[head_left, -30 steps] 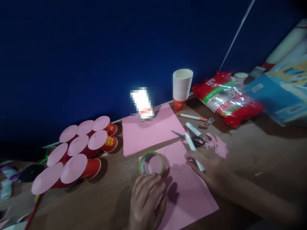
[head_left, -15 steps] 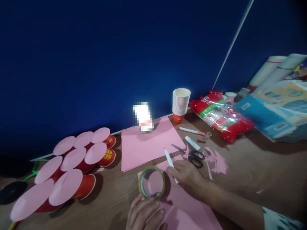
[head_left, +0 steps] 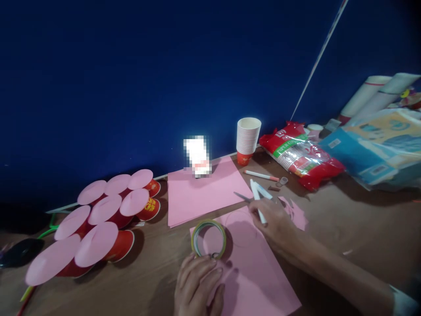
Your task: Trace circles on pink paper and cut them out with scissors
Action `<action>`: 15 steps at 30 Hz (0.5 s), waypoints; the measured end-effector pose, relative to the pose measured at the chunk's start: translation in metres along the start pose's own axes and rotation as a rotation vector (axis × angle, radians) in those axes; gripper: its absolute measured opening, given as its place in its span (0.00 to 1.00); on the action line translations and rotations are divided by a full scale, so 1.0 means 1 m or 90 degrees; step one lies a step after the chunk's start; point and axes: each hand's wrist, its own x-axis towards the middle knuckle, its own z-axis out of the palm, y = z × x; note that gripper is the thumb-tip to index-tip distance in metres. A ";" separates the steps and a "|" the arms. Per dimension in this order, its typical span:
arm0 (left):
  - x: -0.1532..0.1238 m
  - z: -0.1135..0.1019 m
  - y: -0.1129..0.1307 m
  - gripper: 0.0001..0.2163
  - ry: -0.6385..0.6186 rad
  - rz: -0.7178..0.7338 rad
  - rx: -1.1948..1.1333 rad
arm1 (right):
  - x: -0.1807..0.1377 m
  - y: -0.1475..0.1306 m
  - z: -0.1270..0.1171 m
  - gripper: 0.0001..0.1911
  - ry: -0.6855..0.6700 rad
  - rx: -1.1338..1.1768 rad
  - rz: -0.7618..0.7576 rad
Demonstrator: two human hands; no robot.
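My right hand (head_left: 274, 221) is closed around a white pen (head_left: 261, 215), just above the scissors (head_left: 242, 196), whose handles it hides. Fingers of my left hand (head_left: 199, 281) lie stretched out, slightly bent, at the near rim of a yellow-green tape roll (head_left: 224, 240); the fingertips seem to touch it. Under both is a pink paper sheet (head_left: 253, 272), where a faint drawn circle shows right of the roll. A glue stick (head_left: 265, 192) lies just beyond my right hand, and pink paper scraps (head_left: 297, 213) are to its right.
Several red paper cups (head_left: 120, 246) with pink discs (head_left: 97, 243) lie at left. A pink paper stack (head_left: 197, 197), a cup stack (head_left: 248, 139), an orange-capped marker (head_left: 261, 175), a red cup package (head_left: 302, 153) and a blue package (head_left: 365, 153) are farther back.
My right hand has moved right and away from the drawn circle, carrying the white pen over the scissors. My left hand stays at the tape roll. The view has shifted slightly.
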 end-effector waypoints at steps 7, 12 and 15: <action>0.004 0.003 0.003 0.16 -0.033 -0.031 -0.006 | -0.006 0.005 -0.023 0.07 0.017 -0.093 0.011; 0.001 0.002 0.003 0.16 -0.045 -0.044 -0.002 | -0.008 0.032 -0.068 0.04 0.101 -0.182 0.062; 0.000 0.002 0.004 0.16 -0.049 -0.051 -0.010 | -0.027 0.065 -0.107 0.06 0.139 -0.293 0.130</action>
